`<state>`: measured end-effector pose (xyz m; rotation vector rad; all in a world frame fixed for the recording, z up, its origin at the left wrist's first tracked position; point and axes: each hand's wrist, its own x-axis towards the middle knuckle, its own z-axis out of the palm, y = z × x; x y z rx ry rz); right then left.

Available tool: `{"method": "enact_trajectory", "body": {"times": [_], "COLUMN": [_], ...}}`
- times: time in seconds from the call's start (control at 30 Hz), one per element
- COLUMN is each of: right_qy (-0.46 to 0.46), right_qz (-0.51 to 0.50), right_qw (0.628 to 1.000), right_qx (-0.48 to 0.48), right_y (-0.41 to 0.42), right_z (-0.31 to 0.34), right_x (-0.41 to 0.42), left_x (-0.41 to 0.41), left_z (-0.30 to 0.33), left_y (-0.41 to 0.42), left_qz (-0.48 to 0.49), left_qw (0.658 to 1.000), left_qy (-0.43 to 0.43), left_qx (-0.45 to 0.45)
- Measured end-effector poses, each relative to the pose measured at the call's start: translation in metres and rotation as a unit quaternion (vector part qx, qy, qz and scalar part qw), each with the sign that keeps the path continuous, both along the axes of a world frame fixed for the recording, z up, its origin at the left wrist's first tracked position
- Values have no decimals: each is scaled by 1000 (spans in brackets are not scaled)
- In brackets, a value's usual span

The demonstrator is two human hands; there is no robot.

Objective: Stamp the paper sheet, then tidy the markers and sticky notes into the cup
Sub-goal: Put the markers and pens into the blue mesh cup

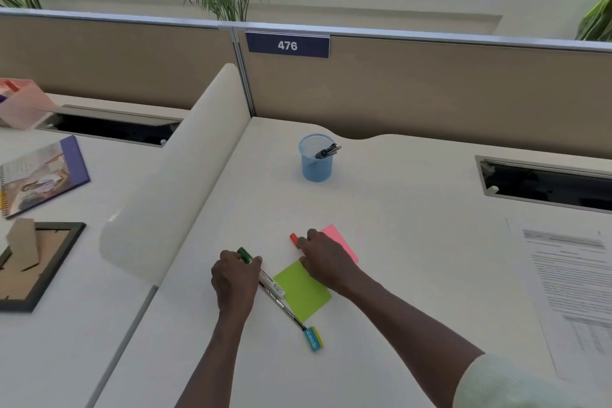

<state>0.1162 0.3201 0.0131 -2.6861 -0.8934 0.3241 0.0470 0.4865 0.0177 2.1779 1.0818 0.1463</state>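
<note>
Head view: left hand (235, 278) fingers curled around green-capped white whiteboard marker (261, 270) lying on white desk (397, 195). Thin black pen (284, 308) beside it, by lime-green sticky note (302, 290). Right hand (326, 258) clenched on orange-capped marker (294, 238), covering pink sticky note (341, 240). Blue mesh cup (316, 159) well behind; printed paper sheet (576, 288) far right.
</note>
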Motion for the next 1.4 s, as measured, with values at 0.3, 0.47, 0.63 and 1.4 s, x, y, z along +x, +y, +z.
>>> {"method": "enact_trajectory", "body": {"times": [0.3, 0.47, 0.63, 1.4], "right_qy": [35, 84, 81, -143], "right_qz": [-64, -144, -173, -216], "right_qw": [997, 983, 973, 913], "right_qx": [36, 79, 129, 316], "right_y": [-2, -5, -14, -27], "right_z": [-8, 2, 32, 133], "right_x": [0, 9, 26, 186], "left_x": [9, 17, 33, 208], "left_z": [7, 18, 51, 120], "left_y": [-6, -8, -22, -44], "left_qz": [-45, -67, -88, -184], "left_qw": [997, 996, 996, 950], "left_qy": [60, 56, -19, -231], "left_qx": [34, 19, 14, 104]}}
